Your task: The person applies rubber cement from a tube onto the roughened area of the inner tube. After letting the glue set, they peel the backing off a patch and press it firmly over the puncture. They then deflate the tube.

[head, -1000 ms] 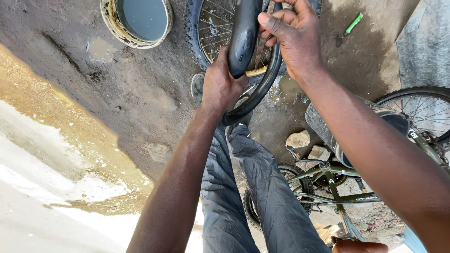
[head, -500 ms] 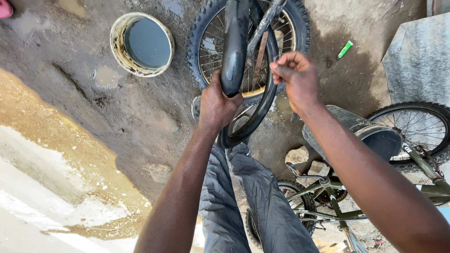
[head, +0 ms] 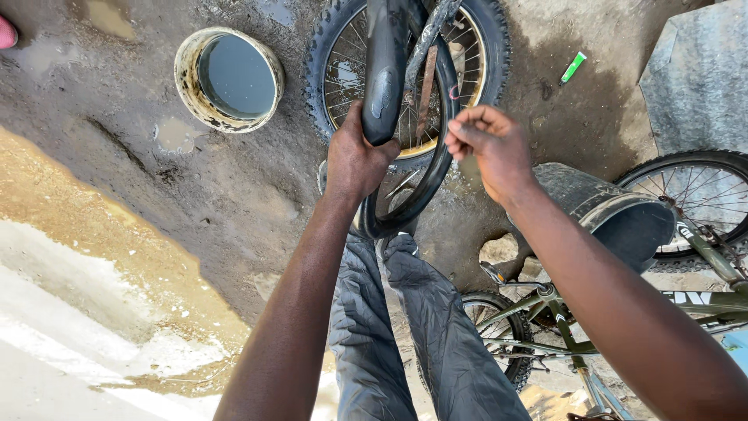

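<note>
Now the left hand (head: pixel 354 160) grips the black inner tube (head: pixel 386 78), fingers wrapped around it. The right hand (head: pixel 489 148) pinches the tube's other side, fingertips pressed together, above the spoked wheel (head: pixel 487 47).

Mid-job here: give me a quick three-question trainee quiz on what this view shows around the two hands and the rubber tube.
1. True or false: the left hand grips the black inner tube.
2. What stands on the muddy ground left of the spoked wheel? A) a round tub of water B) a toolbox C) a pump
3. Fill in: the right hand has its fingertips pinched at the tube's ____ side.

Key
1. True: its fingers wrap the tube's thick part.
2. A: the round tub of water.
3. Right: it pinches beside the thin part of the loop; whether it grips the rubber itself cannot be told.
</note>
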